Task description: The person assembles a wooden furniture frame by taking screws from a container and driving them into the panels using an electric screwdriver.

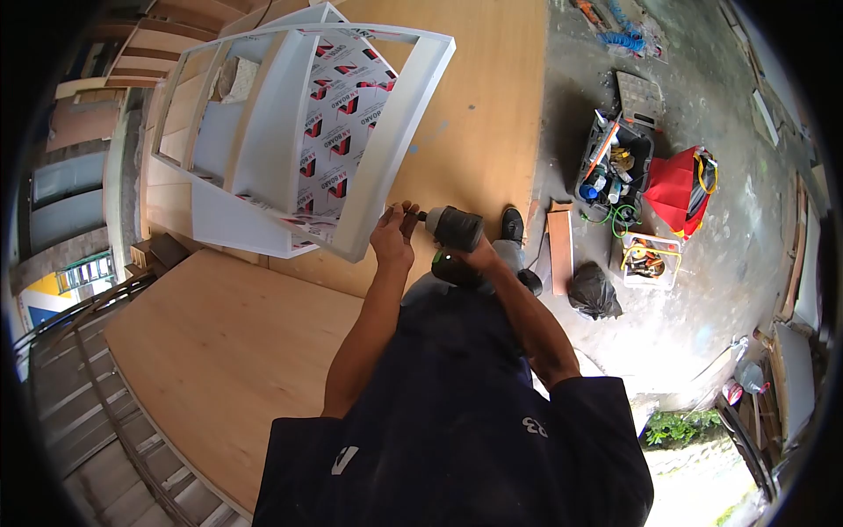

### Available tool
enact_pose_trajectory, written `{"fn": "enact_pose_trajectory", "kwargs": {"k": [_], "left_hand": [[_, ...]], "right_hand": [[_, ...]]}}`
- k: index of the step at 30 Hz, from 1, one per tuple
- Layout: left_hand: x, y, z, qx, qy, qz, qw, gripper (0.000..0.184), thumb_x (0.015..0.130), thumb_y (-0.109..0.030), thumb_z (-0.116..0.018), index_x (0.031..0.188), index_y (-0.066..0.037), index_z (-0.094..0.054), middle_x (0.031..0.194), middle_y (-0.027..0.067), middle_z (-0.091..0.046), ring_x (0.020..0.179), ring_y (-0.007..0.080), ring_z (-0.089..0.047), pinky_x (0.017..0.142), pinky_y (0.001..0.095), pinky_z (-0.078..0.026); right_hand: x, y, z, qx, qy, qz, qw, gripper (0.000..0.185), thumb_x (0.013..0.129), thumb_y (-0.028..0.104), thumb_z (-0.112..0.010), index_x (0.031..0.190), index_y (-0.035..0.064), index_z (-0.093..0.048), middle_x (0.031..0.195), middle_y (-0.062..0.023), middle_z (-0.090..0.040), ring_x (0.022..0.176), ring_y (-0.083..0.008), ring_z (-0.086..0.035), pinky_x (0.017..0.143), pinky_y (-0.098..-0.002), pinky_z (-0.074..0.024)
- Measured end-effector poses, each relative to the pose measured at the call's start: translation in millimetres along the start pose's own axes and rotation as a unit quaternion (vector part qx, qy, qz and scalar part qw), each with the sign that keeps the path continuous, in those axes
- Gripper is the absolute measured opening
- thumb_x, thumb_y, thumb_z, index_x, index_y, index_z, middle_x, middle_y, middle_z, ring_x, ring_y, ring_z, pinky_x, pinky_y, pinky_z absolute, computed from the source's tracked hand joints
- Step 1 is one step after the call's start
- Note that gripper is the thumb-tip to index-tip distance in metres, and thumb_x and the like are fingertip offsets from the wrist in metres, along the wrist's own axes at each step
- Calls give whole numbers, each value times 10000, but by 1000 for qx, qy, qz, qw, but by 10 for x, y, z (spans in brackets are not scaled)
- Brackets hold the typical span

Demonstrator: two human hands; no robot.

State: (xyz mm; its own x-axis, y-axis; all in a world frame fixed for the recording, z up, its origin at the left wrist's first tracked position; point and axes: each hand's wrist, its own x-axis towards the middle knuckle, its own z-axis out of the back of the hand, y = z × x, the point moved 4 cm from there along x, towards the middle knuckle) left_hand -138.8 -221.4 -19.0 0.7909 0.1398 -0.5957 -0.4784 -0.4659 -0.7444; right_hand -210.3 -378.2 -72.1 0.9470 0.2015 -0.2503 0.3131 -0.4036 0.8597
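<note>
My right hand (479, 256) is wrapped round the grip of a cordless drill (458, 230), whose nose points left toward the white frame. At the drill's tip, the fingers of my left hand (395, 235) are pinched together; what they hold is too small to make out. Just beyond them stands a white cabinet frame (358, 206) with open compartments, its near edge by my left fingertips. Inside it shows a panel covered in printed film (338, 132) with red and black logos. Whether the drill bit touches the frame I cannot tell.
Plywood sheets (237, 316) lie under and beside the frame. On the concrete floor to the right are an open toolbox (583, 176), a red bag (676, 189), a white bin of tools (648, 277), a black plastic bag (594, 292) and a brown board (560, 250).
</note>
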Motion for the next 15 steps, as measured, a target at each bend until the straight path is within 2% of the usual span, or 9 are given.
{"fn": "enact_pose_trajectory", "kwargs": {"k": [1,2,4,7,12,15], "left_hand": [[53,39,-6,-7,16,20,1000,174,913,-110,-585,1051,-8,-558,976,90,-648,919,232,-651,832,335,-546],[117,52,-12,8,33,22,999,161,919,-118,-578,1048,-25,-560,987,83,-643,944,234,-648,828,335,-537],[147,8,-83,20,35,27,999,154,921,-122,-575,1047,-34,-563,986,78,-645,943,229,-649,819,328,-534],[184,-16,-118,32,37,32,998,145,925,-130,-571,1046,-50,-567,988,69,-648,945,219,-650,807,312,-523],[275,-33,-76,46,40,33,998,140,930,-137,-565,1048,-61,-568,1003,60,-650,958,210,-645,805,302,-510],[323,-50,-55,40,47,30,998,160,923,-102,-566,1067,-35,-554,991,81,-643,941,247,-656,792,320,-532]], "right_hand": [[18,-100,1,38,-20,-41,998,447,690,-27,-676,1119,47,-571,903,-30,-636,704,-106,-569,585,-262,-474],[42,-163,-6,42,-23,-40,998,447,690,-27,-676,1119,47,-571,903,-30,-636,704,-106,-569,585,-262,-474],[58,-76,-63,45,-28,17,998,386,690,-59,-653,1056,49,-601,831,-12,-624,604,-76,-533,492,-236,-421],[90,-30,-128,92,-38,49,994,336,675,-63,-657,992,44,-623,818,-9,-610,586,-80,-525,484,-244,-416],[163,-50,-194,113,-52,49,991,323,671,-61,-643,980,34,-625,808,-13,-608,566,-80,-521,472,-236,-415],[188,-42,-220,140,-52,46,988,314,672,-62,-631,973,27,-624,801,-17,-611,561,-80,-521,469,-236,-419]]}}
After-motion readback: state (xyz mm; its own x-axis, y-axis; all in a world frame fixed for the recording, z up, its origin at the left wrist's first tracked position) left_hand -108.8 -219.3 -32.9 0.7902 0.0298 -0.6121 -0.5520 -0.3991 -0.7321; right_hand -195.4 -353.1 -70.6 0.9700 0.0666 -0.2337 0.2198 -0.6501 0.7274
